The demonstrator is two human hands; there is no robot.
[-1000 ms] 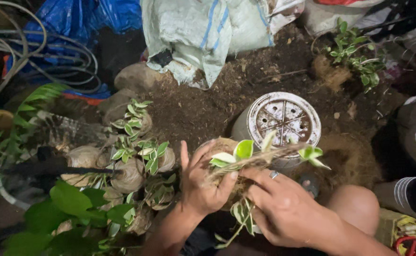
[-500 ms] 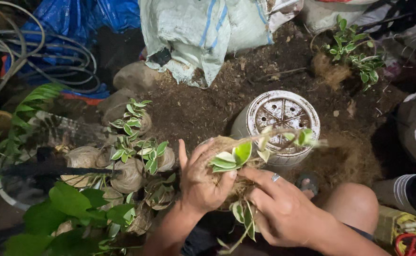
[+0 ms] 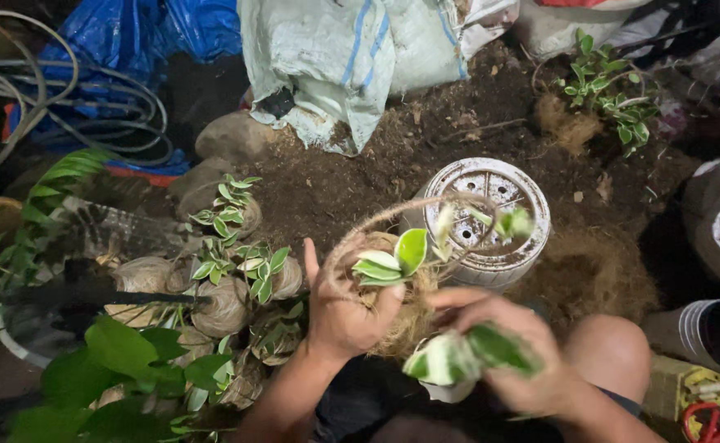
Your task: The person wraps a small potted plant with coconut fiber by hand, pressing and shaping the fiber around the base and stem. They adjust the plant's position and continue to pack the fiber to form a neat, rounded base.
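My left hand grips a root ball wrapped in brown coconut fibre, from which a small plant with green-and-white leaves sticks up. A thin brown string arcs in a loose loop from the ball up over the upturned white pot. My right hand, blurred by motion, sits just right of the ball with its fingers curled on the string's end. Blurred variegated leaves hang in front of it.
Several finished fibre-wrapped plant balls lie at the left beside broad green leaves. Dark soil, a white sack, a blue tarp, coiled hoses, loose coconut fibre and a leafy cutting surround them. My knee is at the lower right.
My right hand has dropped down and toward me, now blurred. The string, held taut across the ball before, has swung up into a loose loop over the white pot.
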